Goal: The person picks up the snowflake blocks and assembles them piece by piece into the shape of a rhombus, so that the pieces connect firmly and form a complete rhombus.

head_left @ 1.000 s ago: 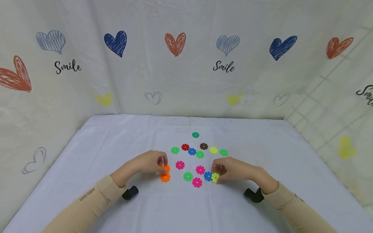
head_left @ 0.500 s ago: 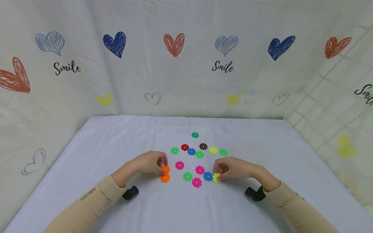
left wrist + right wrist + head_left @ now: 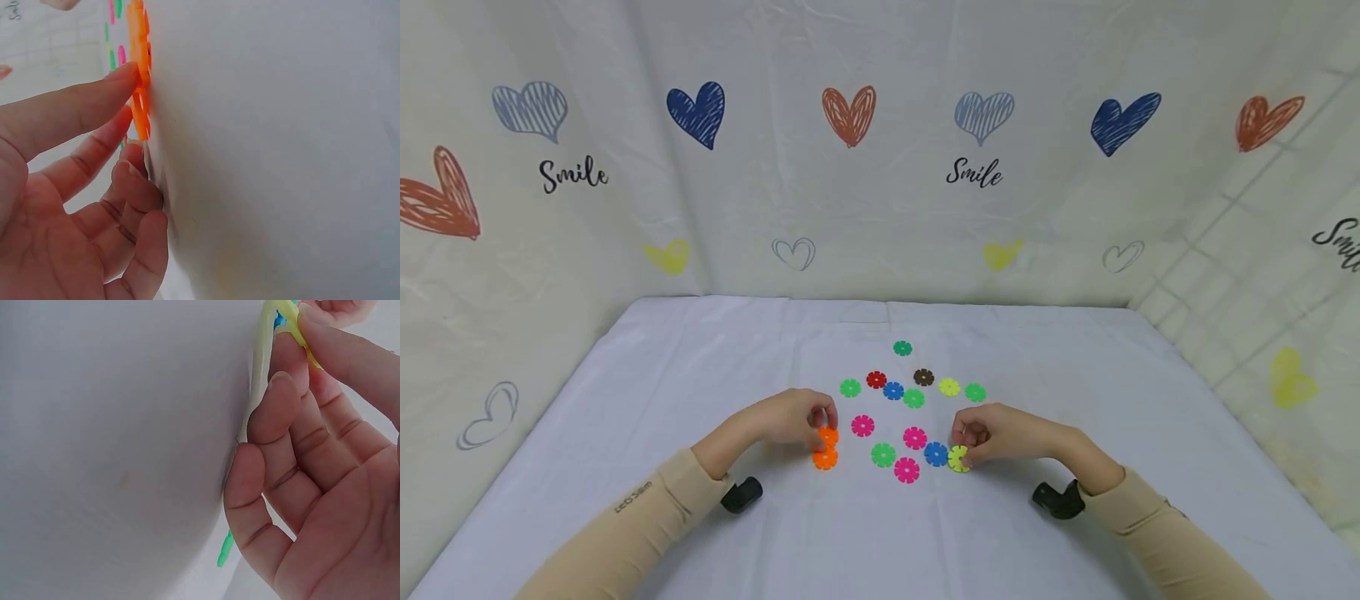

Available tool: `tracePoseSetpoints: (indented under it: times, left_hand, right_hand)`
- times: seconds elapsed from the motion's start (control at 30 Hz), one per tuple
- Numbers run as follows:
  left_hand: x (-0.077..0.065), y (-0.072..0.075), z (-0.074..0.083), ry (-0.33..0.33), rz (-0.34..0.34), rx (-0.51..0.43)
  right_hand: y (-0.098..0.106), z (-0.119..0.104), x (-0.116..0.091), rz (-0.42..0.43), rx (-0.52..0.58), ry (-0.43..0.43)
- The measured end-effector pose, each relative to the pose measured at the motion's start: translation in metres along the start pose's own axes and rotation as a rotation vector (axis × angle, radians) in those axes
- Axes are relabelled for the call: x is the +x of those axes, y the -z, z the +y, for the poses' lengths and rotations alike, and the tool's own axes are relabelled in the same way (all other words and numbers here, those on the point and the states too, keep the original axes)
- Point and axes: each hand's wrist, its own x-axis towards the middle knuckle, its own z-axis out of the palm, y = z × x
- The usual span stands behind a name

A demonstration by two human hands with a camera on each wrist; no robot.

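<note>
Two orange notched interlocking discs lie against each other on the table. My left hand (image 3: 793, 417) pinches the farther orange disc (image 3: 829, 435) between thumb and finger, with the nearer orange disc (image 3: 825, 458) just below. In the left wrist view the thumb presses on an orange disc (image 3: 139, 37), seen edge-on. My right hand (image 3: 1000, 435) pinches a yellow interlocking disc (image 3: 957, 458) by its right side, at the edge of a blue disc (image 3: 936, 454). That yellow disc (image 3: 289, 311) looks tilted in the right wrist view. Fingers partly cover both held discs.
Between my hands lie pink discs (image 3: 907, 471) and a green disc (image 3: 883, 455). Farther back are several more, among them red (image 3: 876, 380), brown (image 3: 923, 377) and yellow (image 3: 949, 387) discs. A white cloth covers the table (image 3: 760, 542); a heart-print curtain (image 3: 895, 200) hangs behind.
My right hand has shifted slightly right with the yellow disc, which overlapped the blue disc more before. The left hand has moved a little right; the farther orange disc shifted slightly with it.
</note>
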Motion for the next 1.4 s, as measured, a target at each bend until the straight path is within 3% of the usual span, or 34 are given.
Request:
tracePoseSetpoints:
  times: [0.33, 0.83, 1.17, 1.4]
  left_hand:
    - [0.005, -0.001, -0.001, -0.024, -0.020, -0.009]
    - [0.000, 0.004, -0.009, 0.014, -0.027, -0.135]
    - [-0.004, 0.016, -0.010, -0.039, 0.053, -0.249]
    - [-0.006, 0.017, -0.007, -0.033, 0.096, -0.395]
  right_hand:
    - [0.001, 0.000, -0.001, 0.011, 0.005, -0.018]
    - [-0.001, 0.001, -0.005, 0.060, 0.064, -0.046]
    - [0.004, 0.003, -0.009, 0.213, 0.087, -0.037]
    - [0.005, 0.002, -0.006, 0.364, 0.105, 0.003]
